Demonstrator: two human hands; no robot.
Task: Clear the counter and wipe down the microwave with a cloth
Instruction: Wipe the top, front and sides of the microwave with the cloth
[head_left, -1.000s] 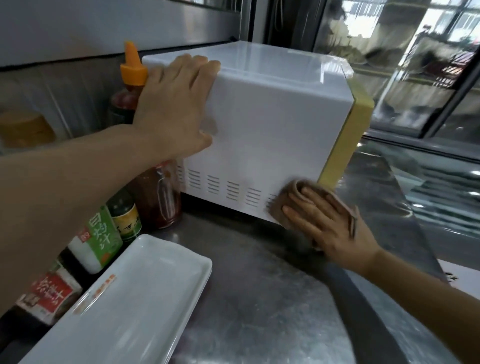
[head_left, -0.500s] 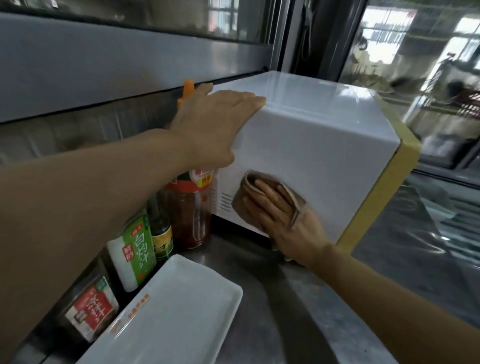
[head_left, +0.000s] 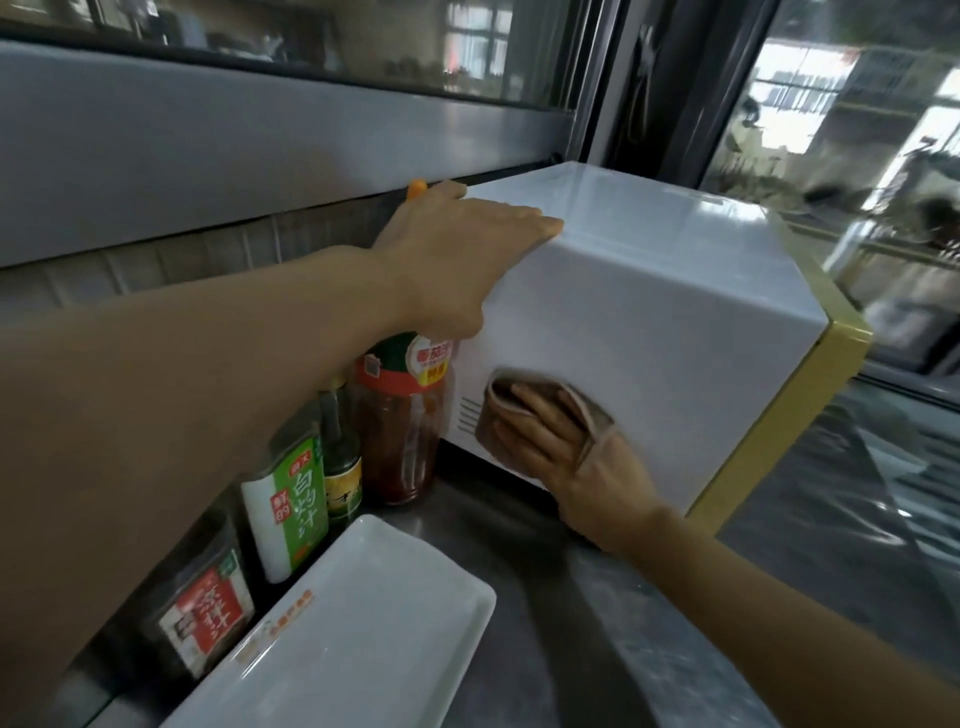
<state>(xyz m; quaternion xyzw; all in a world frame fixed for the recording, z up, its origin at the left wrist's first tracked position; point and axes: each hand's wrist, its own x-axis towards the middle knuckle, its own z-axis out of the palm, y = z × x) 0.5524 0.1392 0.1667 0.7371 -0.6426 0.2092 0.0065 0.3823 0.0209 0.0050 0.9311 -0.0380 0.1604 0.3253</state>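
Brown folded cloth (head_left: 498, 415) flattened by the right hand (head_left: 582, 462) against the glossy white microwave (head_left: 649, 322) (boxy, yellow-fronted); left hand (head_left: 457, 260) spread flat, bracing its corner.

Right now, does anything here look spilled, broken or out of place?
Nothing stands out. The bottles stand upright beside the microwave, the tray lies flat on the counter, and no spill shows.

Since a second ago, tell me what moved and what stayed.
The right hand slid the cloth along the microwave's side, from the front lower corner back to the vents. The left hand stayed flat on the top rear corner; bottles and tray unmoved.
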